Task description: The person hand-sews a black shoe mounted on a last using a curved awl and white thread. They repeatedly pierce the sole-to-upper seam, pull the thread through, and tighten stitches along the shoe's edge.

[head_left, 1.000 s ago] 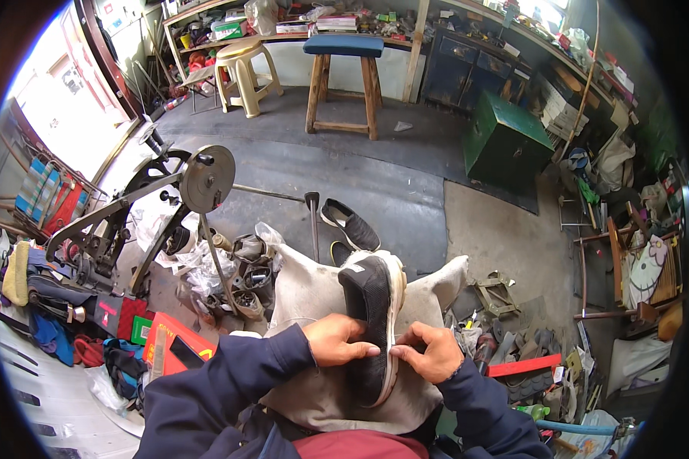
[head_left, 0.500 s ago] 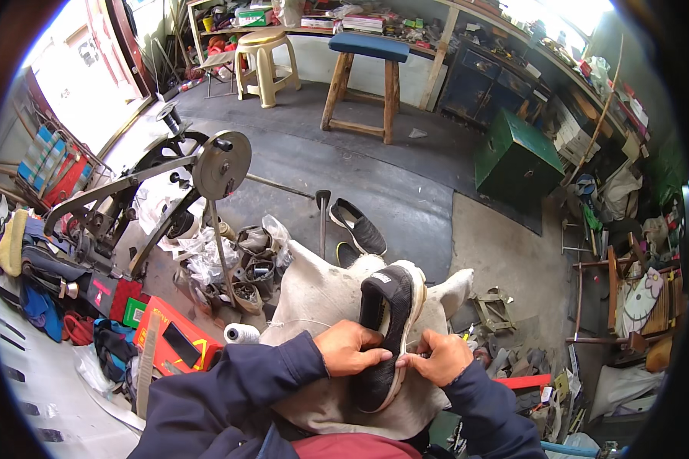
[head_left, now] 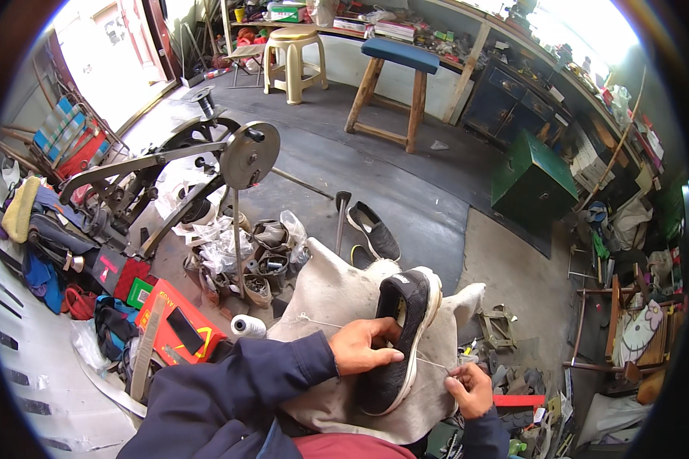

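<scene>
A black shoe (head_left: pixel 377 388) with a white sole lies tilted on a pale cloth (head_left: pixel 321 294) over my lap, its heel pointing away from me. My left hand (head_left: pixel 365 346) is closed on the shoe's upper, the fingers inside the opening and the thumb outside. A white thread (head_left: pixel 432 362) runs from the sole edge to my right hand (head_left: pixel 471 389), whose thumb and fingertips pinch it to the right of the shoe. Whether a needle is there too is too small to tell. Beyond the cloth, another dark shoe (head_left: pixel 377 232) rests on the floor.
A hand-cranked sewing machine (head_left: pixel 250 156) stands to the left, near a white thread spool (head_left: pixel 248 326) and a red box (head_left: pixel 213 334) with a phone (head_left: pixel 184 330) on it. A blue-topped stool (head_left: pixel 400 53) and green chest (head_left: pixel 534 180) stand farther off. Scraps crowd the right side.
My right hand has moved off the sole edge to the right, drawing thread out from the shoe. My left hand still grips the shoe. The whole view has shifted slightly.
</scene>
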{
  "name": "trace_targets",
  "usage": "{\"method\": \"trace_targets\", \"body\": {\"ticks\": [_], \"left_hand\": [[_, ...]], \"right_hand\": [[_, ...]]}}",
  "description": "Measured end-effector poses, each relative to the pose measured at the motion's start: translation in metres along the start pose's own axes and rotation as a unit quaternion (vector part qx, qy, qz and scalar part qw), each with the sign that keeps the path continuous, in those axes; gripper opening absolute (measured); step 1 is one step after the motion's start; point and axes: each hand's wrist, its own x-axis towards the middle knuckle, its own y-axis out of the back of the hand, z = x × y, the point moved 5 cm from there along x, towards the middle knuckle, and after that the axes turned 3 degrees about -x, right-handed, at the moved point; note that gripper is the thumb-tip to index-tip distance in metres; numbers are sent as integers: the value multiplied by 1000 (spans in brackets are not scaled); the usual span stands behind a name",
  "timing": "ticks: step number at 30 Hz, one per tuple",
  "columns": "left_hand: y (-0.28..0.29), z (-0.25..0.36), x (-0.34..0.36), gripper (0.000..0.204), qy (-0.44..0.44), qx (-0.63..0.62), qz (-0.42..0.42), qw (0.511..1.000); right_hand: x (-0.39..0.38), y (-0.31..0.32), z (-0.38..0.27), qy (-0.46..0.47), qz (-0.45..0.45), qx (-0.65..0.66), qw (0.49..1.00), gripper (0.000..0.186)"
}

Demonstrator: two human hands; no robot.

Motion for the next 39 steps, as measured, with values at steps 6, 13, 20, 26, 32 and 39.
{"method": "trace_targets", "body": {"ticks": [6,13,20,26,32,39], "left_hand": [[-11,4,8,77,47,230,-9,972],[-13,12,8,73,80,260,-29,962],[-19,4,19,49,161,327,-12,931],[-23,0,25,58,98,274,70,954],[-22,-1,24,54,119,248,56,960],[-3,8,16,61,112,293,37,949]], "right_hand": [[-15,-36,-42,-18,-221,375,900,86],[2,-44,-45,1,-128,481,868,23],[-32,-44,-37,178,-3,5,984,30],[-34,-57,-10,187,52,79,978,39],[-29,-53,-19,173,75,119,975,50],[-2,-49,-62,241,101,-87,961,42]]}}
